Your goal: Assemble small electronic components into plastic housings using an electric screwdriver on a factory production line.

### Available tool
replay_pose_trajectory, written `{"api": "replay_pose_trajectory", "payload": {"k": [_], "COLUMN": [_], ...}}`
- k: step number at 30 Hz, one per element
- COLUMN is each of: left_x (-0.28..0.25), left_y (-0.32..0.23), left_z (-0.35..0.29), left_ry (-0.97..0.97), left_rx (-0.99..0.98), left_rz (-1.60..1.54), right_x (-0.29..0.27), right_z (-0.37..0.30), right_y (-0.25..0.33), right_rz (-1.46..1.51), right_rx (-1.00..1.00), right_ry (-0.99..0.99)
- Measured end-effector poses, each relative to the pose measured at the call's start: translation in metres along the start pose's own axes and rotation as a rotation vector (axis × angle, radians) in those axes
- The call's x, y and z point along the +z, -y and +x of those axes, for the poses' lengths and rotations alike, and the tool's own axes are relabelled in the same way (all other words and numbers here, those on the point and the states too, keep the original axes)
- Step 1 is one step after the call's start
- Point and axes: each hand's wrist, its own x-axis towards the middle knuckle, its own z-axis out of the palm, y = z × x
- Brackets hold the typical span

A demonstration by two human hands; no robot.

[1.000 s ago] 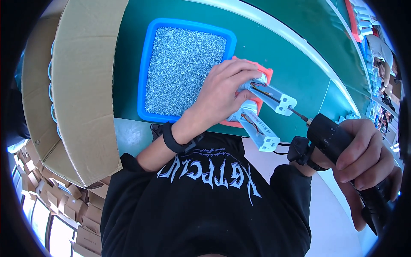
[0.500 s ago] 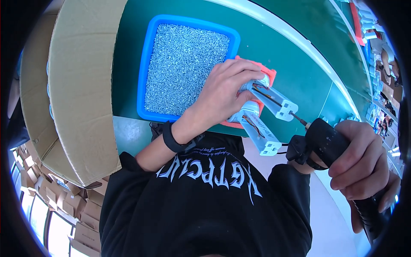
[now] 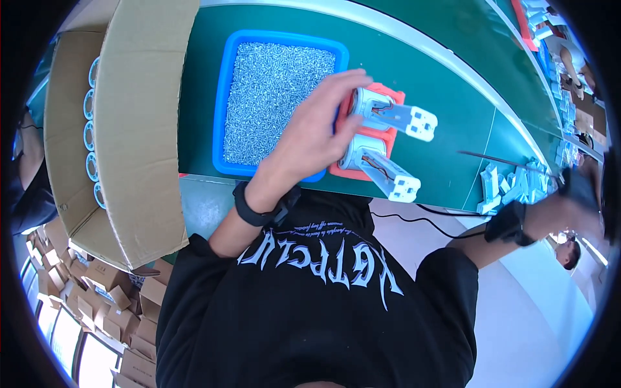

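My left hand (image 3: 317,126) is open, its fingers and thumb apart at the left side of a red holder (image 3: 394,96). Two pale housings with wires inside, an upper one (image 3: 420,123) and a lower one (image 3: 401,187), sit in this holder, their long arms slanting out to the right. At the far right, my right hand (image 3: 569,216) is smeared by motion and closed around a black electric screwdriver (image 3: 577,187). Its long thin bit points left, away from the housings. Left of the holder is a blue tray (image 3: 220,123) full of small silver screws (image 3: 278,97).
A large open cardboard box (image 3: 139,129) stands at the left, with a row of pale rings (image 3: 89,136) inside. Loose pale plastic parts (image 3: 511,184) lie at the table's right side. A black cable (image 3: 420,222) hangs by the front edge. Other people are at the right.
My right hand has drawn the screwdriver away from the upper housing, off to the far right. The left hand has let go of that housing, which now rests lower in the holder.
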Motion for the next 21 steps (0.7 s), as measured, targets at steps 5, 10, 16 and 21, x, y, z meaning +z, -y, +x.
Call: {"api": "replay_pose_trajectory", "payload": {"k": [5, 10, 16, 21], "left_x": [-0.021, 0.009, 0.008, -0.016], "left_y": [-0.023, -0.024, -0.021, -0.040], "left_z": [0.005, -0.003, 0.004, 0.044], "left_ry": [0.270, 0.287, 0.165, 0.033], "left_rx": [0.311, 0.404, -0.009, -0.171], "left_rz": [0.320, 0.490, 0.018, -0.485], "right_x": [-0.062, -0.007, -0.008, -0.005], "right_z": [-0.047, -0.133, -0.149, -0.154], "right_y": [-0.077, -0.180, -0.184, -0.185], "right_rz": [-0.075, -0.651, -0.466, -0.730], "right_rx": [0.689, 1.016, 0.969, 0.877], "right_ry": [-0.380, -0.168, -0.191, -0.101]}}
